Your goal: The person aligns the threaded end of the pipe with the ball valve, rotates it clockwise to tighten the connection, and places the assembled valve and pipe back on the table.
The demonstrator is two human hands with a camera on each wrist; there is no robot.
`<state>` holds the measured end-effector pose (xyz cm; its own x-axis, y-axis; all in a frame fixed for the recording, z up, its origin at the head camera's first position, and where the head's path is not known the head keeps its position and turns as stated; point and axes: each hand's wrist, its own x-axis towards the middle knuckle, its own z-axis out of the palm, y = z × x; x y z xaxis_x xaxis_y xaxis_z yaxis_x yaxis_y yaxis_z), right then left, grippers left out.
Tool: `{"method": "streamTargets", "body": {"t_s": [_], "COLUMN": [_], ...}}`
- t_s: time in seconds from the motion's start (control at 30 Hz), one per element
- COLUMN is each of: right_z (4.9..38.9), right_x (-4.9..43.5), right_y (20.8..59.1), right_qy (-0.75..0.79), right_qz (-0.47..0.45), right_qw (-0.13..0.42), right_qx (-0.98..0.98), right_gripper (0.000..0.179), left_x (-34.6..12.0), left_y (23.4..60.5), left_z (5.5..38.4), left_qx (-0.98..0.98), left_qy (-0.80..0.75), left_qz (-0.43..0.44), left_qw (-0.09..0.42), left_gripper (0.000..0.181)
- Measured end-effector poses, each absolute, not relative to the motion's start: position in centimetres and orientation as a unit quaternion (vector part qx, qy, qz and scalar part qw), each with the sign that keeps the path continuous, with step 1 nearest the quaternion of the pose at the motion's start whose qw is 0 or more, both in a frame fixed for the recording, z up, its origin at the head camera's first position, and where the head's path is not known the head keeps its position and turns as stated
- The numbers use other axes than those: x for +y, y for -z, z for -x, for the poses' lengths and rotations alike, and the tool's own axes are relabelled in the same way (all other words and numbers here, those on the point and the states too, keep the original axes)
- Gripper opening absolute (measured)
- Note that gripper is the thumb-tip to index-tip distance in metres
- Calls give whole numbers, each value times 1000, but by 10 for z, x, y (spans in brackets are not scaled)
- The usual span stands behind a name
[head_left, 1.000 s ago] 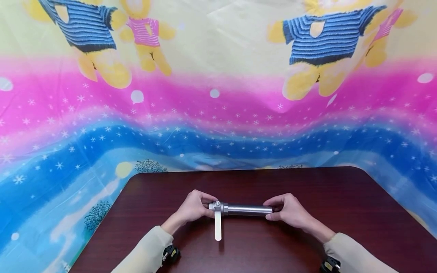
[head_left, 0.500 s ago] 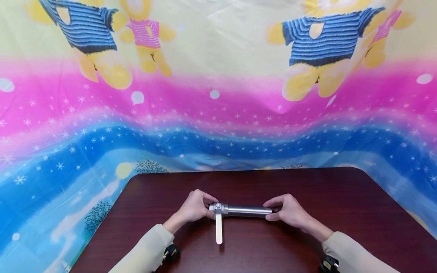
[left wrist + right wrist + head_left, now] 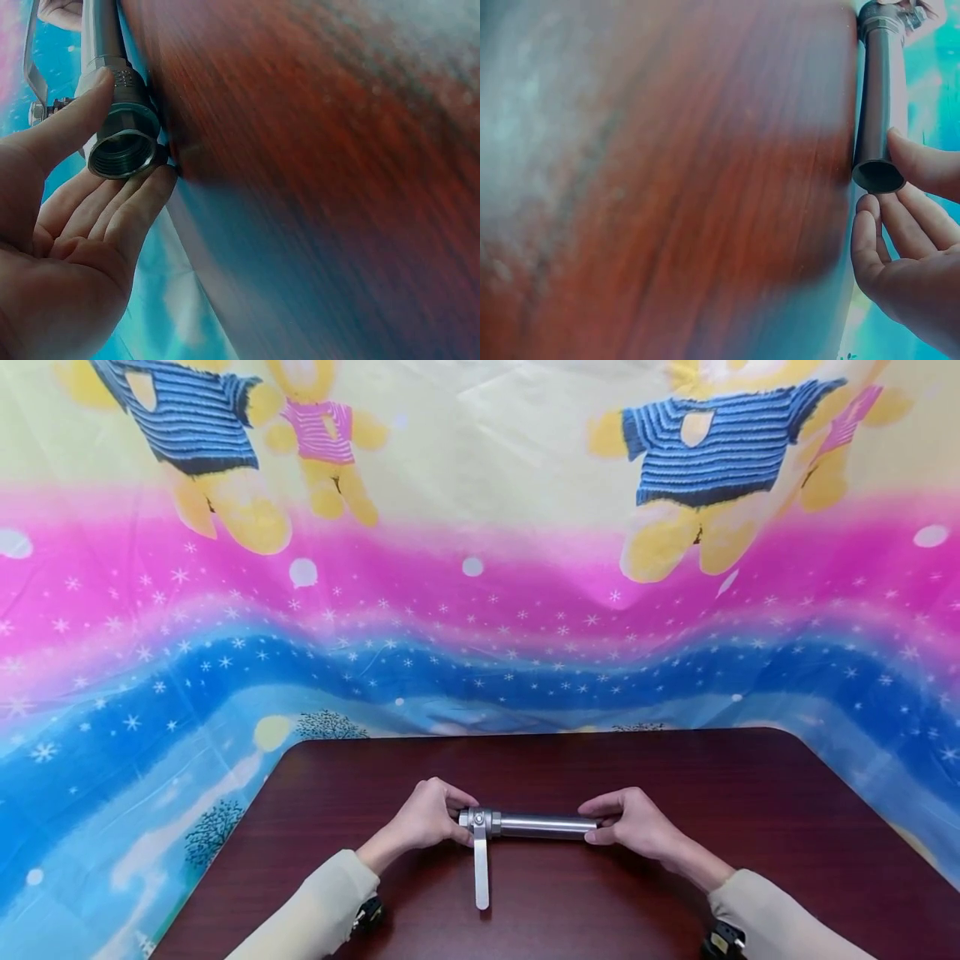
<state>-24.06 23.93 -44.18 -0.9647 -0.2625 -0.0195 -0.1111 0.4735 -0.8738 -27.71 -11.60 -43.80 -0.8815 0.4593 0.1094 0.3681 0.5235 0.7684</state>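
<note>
A steel ball valve with a flat lever handle is joined to a shiny metal pipe, held level at the table's middle. My left hand pinches the valve end between thumb and fingers; the left wrist view shows the threaded opening of the valve. The pipe's far end is pinched by my right hand, and its hollow mouth faces the right wrist camera. In the head view the lever points toward the person.
The dark red-brown table has rounded far corners. Behind and around it hangs a cloth backdrop printed with bears and snowflakes. Each sleeve has a black device strapped near the wrist.
The lever handle has swung slightly lower in the head view, and its face has gone from bright to duller grey. Both hands keep their hold in nearly the same place.
</note>
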Motion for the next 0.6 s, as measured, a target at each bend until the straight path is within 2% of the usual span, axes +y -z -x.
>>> {"method": "streamTargets", "body": {"t_s": [0.6], "right_z": [241], "right_x": [242], "right_y": [441], "right_qy": [552], "right_qz": [87], "right_qw": [97], "right_qx": [824], "right_gripper": [50], "left_x": [-113], "left_y": [442], "left_z": [275], "left_qx": [884], "left_qy": [-387], "left_qz": [-261], "left_qw": [21], "left_gripper": [50]}}
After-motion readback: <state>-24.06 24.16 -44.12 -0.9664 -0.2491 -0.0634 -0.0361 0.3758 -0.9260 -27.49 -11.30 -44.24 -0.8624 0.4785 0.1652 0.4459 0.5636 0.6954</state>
